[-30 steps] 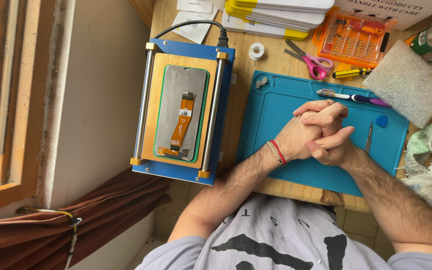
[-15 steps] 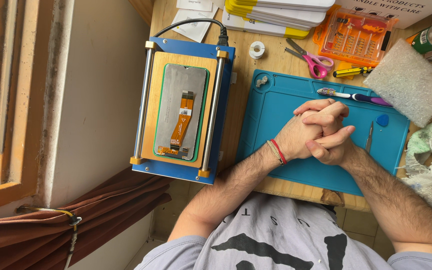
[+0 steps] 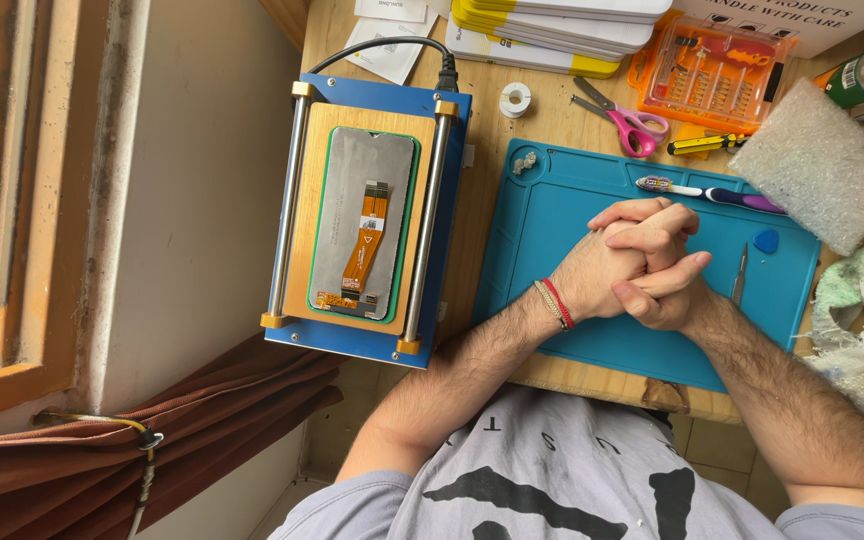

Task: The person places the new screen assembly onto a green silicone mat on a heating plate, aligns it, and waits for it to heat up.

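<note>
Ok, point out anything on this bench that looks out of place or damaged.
Nothing looks damaged or spilled. Both hands rest clasped on the blue silicone work mat, holding nothing. The grey phone screen panel lies straight on the blue heating machine.

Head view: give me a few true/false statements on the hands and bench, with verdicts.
1. The left hand and right hand are clasped together over the blue mat. True.
2. The right hand holds the pink-handled scissors. False: they lie untouched on the wooden bench beyond the mat.
3. A phone screen panel with an orange flex cable lies on the blue machine. True.
4. The toothbrush lies on the machine. False: it lies on the mat, beyond the hands.
</note>
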